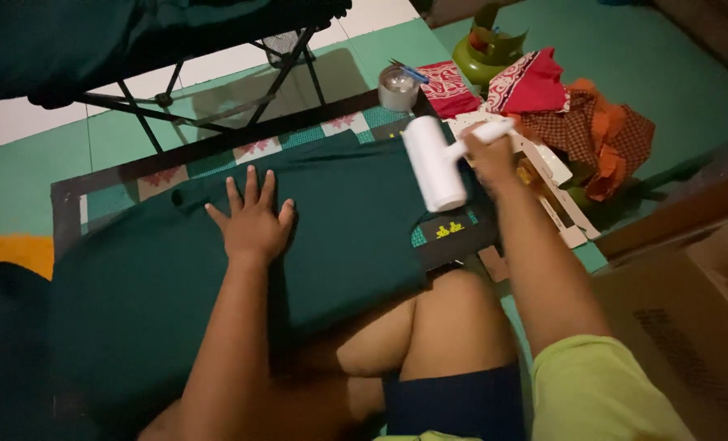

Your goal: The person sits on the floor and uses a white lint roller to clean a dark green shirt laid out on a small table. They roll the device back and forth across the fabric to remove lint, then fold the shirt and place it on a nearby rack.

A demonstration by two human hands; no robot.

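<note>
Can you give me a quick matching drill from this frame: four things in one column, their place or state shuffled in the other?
Things:
1. left hand
2. lint roller
3. small tin
4. orange cloth

Places or states:
A. bunched on the floor, far right
B. flat, fingers spread, on the dark green fabric
C. beyond the fabric, by the mat's far edge
D. in the right hand

Pairs: 1-B, 2-D, 3-C, 4-A

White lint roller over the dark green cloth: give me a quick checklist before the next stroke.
1. Right hand grips the white lint roller by its handle: ok.
2. Left hand flat on the dark green cloth: ok.
3. Roller touching cloth: cannot tell.
4. Cloth smooth near the roller: ok.
5. Patterned mat under the cloth: ok.
6. Roller sheet clean: cannot tell.
</note>
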